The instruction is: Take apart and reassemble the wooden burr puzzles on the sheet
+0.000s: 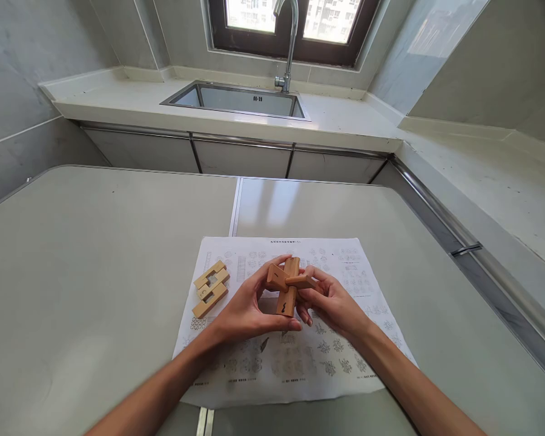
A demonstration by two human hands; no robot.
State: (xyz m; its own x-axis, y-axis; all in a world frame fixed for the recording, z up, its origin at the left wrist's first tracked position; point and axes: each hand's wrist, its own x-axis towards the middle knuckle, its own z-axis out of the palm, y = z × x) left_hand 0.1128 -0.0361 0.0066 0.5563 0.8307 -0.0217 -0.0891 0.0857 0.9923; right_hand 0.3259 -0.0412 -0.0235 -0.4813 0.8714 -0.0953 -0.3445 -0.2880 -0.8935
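A wooden burr puzzle (pixel 289 284), made of brown bars that cross one another, is held between my two hands above a printed sheet. My left hand (pixel 249 303) grips its upright bar, thumb at the near end and fingers at the far end. With pinched fingers, my right hand (pixel 329 300) holds the bar that sticks out to the right. Dark marks show on some of the bars. To the left of my left hand lies a second, paler wooden interlocking puzzle (pixel 210 290), flat on the paper.
The printed sheet (pixel 358 266), covered in small line diagrams, lies on a pale folding table (pixel 95 260) with a seam down its middle. Beyond are a counter (pixel 345 115), a steel sink (pixel 231 100) and a tall faucet (pixel 293 48) below a window. Another counter runs along the right.
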